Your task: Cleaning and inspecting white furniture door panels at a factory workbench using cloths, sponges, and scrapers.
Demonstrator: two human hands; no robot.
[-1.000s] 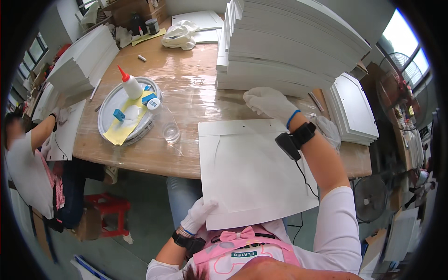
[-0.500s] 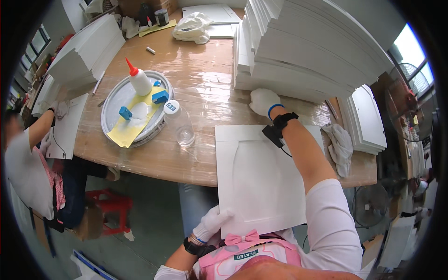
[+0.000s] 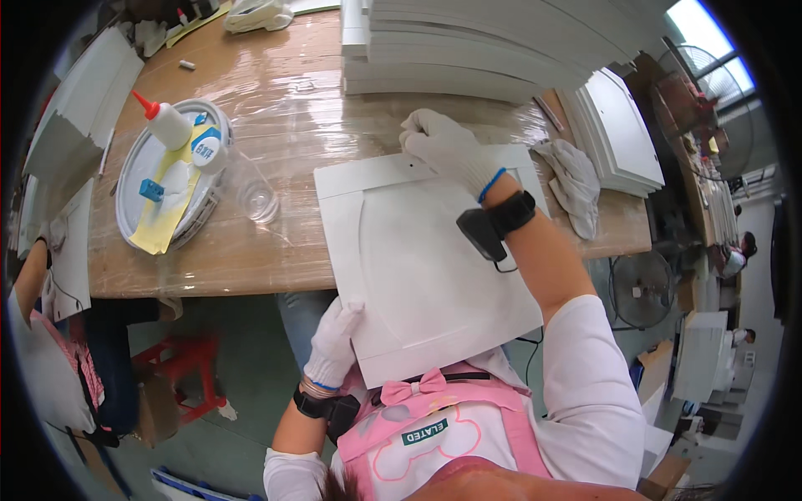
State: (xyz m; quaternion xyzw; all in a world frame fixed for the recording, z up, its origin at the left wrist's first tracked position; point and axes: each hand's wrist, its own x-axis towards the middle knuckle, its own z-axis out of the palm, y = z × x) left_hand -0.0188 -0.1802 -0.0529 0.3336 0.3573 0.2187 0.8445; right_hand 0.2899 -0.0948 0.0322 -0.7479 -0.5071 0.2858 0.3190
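A flat white panel [image 3: 443,259] with a recessed, curved-edged middle slants from the table's front edge down to my lap. My left hand [image 3: 333,341], in a white glove, grips its lower left edge, with part of the fingers behind the board. My gloved right hand [image 3: 443,149] is over the panel's far edge, fingers curled together. Whatever may be between those fingertips is hidden. A small dark spot shows on the panel's far border, just below that hand. A black device is strapped to each wrist.
A tall stack of white boards [image 3: 484,50] stands at the back, with more boards [image 3: 614,125] at right. A crumpled cloth [image 3: 572,179] lies beside the panel. Left are a pail lid [image 3: 125,196], a glue bottle [image 3: 170,125] and a clear bottle [image 3: 255,192]. A co-worker sits far left.
My right hand has come from beside the stack back to the panel's far edge, its fingers now curled. The panel has tilted slightly, and the view has shifted right.
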